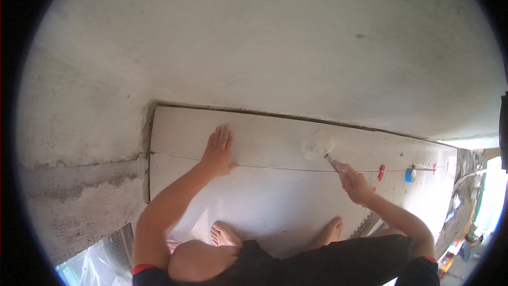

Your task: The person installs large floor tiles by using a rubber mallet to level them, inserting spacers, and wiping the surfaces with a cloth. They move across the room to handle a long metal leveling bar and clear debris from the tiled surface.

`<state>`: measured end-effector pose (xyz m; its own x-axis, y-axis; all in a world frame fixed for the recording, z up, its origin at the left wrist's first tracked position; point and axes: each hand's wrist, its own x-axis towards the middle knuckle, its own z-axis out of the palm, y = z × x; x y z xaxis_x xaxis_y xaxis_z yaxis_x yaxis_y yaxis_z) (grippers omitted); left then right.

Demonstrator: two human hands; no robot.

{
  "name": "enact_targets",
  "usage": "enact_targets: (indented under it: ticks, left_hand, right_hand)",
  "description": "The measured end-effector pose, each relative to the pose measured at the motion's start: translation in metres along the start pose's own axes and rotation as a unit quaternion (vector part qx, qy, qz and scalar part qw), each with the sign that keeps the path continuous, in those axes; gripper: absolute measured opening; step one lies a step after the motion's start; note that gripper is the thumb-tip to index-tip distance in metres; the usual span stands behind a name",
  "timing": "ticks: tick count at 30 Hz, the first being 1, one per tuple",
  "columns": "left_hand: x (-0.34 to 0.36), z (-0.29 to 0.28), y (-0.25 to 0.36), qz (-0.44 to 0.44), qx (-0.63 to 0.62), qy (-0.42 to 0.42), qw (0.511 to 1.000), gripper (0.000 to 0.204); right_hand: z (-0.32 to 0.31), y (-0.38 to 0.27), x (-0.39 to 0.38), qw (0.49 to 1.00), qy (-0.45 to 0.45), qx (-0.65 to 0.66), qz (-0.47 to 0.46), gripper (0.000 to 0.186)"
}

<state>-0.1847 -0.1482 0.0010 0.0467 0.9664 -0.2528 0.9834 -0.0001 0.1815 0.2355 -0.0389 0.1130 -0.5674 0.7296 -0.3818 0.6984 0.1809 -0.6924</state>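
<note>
Squatting barefoot on large white floor tiles set against grey wall. Pressing left hand, fingers together, flat across tile joint. Swinging blurred mallet, right hand fingers wrapped round handle. Judging: seating tile; next, levelling by red clips.

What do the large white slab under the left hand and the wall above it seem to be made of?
The white slab looks like glazed ceramic or porcelain tile: smooth, faintly glossy, straight-edged, with a thin joint line. The wall looks like bare cement plaster: matte grey, rough and blotchy. The left hand lies flat on the tile.
</note>
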Motion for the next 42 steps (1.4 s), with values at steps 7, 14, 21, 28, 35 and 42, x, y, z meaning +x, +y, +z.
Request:
enact_targets:
  ticks: [7,14,21,28,35,42]
  left_hand:
    - [0.092,-0.065,0.028,0.098,0.026,-0.267,0.958,0.074]
    - [0.126,0.022,0.137,-0.044,-0.069,0.12,0.989,0.07]
    - [0.143,0.032,0.147,-0.06,-0.072,0.116,0.989,0.072]
    - [0.146,-0.003,0.159,-0.084,-0.05,0.005,0.995,0.087]
    - [0.143,-0.001,0.158,-0.072,-0.059,0.029,0.995,0.095]
    - [0.146,-0.003,0.156,-0.091,-0.083,0.01,0.992,0.099]
  right_hand:
    - [0.028,0.026,-0.022,0.988,-0.029,0.005,0.152,0.037]
    - [0.05,0.034,-0.03,0.991,-0.011,0.098,0.095,0.044]
    - [0.031,0.028,-0.036,0.984,0.008,0.139,0.108,0.04]
    - [0.012,0.027,-0.035,0.976,0.161,0.138,0.047,0.042]
    - [-0.025,0.012,-0.036,0.977,0.12,0.156,0.081,0.04]
    - [-0.019,0.045,-0.037,0.974,0.024,0.131,0.181,0.046]
